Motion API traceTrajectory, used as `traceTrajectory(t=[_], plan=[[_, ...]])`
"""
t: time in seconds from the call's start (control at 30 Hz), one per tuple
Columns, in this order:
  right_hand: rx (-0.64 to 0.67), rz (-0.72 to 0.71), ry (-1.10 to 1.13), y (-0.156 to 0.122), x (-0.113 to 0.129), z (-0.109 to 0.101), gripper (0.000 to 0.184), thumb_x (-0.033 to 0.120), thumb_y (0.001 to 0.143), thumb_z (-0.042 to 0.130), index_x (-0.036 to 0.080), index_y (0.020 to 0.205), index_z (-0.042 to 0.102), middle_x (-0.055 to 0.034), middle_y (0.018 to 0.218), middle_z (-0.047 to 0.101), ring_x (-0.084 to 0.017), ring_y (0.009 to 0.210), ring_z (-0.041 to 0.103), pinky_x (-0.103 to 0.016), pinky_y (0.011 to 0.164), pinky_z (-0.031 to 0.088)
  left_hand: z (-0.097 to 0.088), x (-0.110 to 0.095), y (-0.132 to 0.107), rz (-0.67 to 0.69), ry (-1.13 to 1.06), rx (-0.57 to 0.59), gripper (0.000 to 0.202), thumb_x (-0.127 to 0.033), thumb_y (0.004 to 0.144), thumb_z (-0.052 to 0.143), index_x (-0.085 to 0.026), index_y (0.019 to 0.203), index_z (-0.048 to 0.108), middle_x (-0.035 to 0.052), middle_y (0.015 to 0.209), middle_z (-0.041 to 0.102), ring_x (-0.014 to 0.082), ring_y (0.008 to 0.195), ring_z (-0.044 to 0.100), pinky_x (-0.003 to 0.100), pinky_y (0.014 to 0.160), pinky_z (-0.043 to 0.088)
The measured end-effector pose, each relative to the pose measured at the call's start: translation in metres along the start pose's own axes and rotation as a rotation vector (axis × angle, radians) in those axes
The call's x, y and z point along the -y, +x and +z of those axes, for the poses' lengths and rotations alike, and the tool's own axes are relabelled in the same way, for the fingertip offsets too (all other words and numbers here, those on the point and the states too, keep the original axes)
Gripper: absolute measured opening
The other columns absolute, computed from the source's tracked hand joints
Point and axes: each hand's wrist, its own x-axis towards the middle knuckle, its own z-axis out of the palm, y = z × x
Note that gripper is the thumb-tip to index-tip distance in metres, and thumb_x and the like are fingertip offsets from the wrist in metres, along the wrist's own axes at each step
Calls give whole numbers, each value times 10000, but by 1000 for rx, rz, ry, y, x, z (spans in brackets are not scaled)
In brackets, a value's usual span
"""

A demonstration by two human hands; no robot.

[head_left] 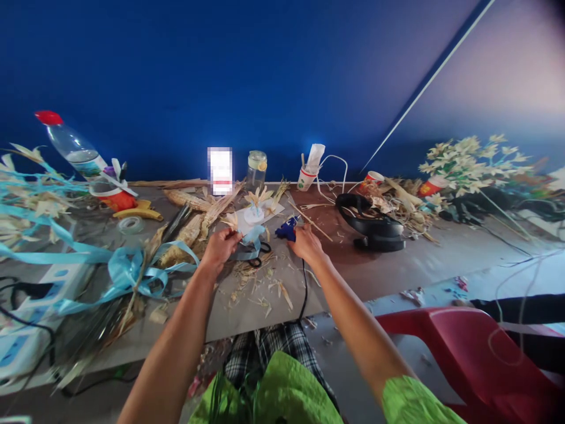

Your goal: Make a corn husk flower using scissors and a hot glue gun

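While a pale, petal-shaped piece of dried husk (231,221) appears to be pinched narrowly between the fingertips of the left hand (220,247), a dark blue object of unclear shape (286,228) is held in the closed fingers of the right hand (309,243); how tightly cannot be told. Both are held low over the grey tabletop (269,315), well apart. Between the hands, a strip of translucent light blue ribbon (253,235) is seen beside two black, loop-shaped handles (259,263). Just beyond, a cream dried-husk flower (256,196) is set above a round white base (253,217). Husk scraps (251,281) are strewn nearer the tabletop's front edge, and a black cord (304,288) is seen below the right hand.
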Motion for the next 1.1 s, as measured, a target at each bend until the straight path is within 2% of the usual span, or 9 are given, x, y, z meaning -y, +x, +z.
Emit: traceTrajectory(t=[0.13, 0.23, 0.37, 0.43, 0.5, 0.57, 0.67, 0.9, 1.1], plan=[[-7, -21, 87, 7, -4, 2, 301, 270, 754, 581, 144, 1025, 614, -155, 1047, 587, -251, 948, 605, -327, 802, 444, 0, -1, -1, -9, -10, -1, 239, -316, 583, 708, -134, 600, 555, -39, 505, 473, 46, 400, 341, 203, 413, 227], [-143, -30, 299, 8, -15, 3, 218, 276, 732, 580, 149, 905, 621, -111, 923, 617, -232, 917, 585, -323, 799, 437, -1, 1, 0, -12, -15, -7, 242, -314, 584, 706, -136, 593, 542, -41, 505, 472, 43, 399, 336, 204, 413, 220], [-286, -7, 994, -4, -27, -6, 321, 445, 764, 518, 160, 899, 581, -50, 763, 596, -158, 651, 535, -292, 623, 428, -1, 4, 1, -3, -37, -15, 244, -314, 592, 698, -143, 596, 523, -44, 509, 466, 42, 405, 332, 200, 411, 210], [-230, -113, 1360, -16, -26, -16, 404, 520, 764, 504, 181, 976, 564, -45, 816, 596, -116, 573, 485, -275, 571, 400, -2, 5, 1, 6, -16, -8, 234, -314, 609, 684, -144, 601, 523, -40, 514, 469, 45, 415, 338, 198, 416, 215], [-78, -228, 1489, -28, -18, -25, 457, 552, 690, 591, 191, 971, 579, -36, 795, 589, -96, 536, 442, -270, 551, 381, -2, 4, 0, 12, 35, -9, 216, -314, 632, 666, -145, 610, 533, -39, 511, 465, 49, 420, 338, 199, 422, 218], [167, -283, 1454, -38, -6, -29, 469, 526, 651, 658, 173, 955, 601, -8, 648, 540, -101, 514, 424, -264, 520, 352, -3, 3, -1, 16, 84, -28, 202, -320, 652, 648, -147, 623, 548, -43, 496, 450, 54, 419, 332, 201, 423, 216], [338, -283, 1419, -43, 15, -19, 460, 491, 635, 699, 159, 942, 616, 13, 593, 510, -101, 510, 427, -251, 500, 325, -5, -1, -2, 32, 145, -83, 193, -321, 673, 626, -153, 616, 550, -47, 463, 424, 65, 420, 336, 204, 427, 220], [319, -299, 1201, -36, 32, 28, 440, 546, 687, 646, 173, 920, 652, -32, 762, 608, -130, 636, 498, -255, 572, 400, -8, -7, -3, 60, 226, -189, 230, -289, 691, 596, -169, 548, 461, -43, 453, 408, 71, 443, 347, 210, 449, 245], [230, -394, 1089, -35, 32, 35, 347, 511, 738, 610, 171, 809, 628, -11, 722, 578, -136, 663, 497, -264, 648, 425, -7, -4, -1, 47, 221, -194, 232, -290, 683, 617, -169, 548, 472, -44, 449, 406, 74, 440, 336, 218, 445, 236]])
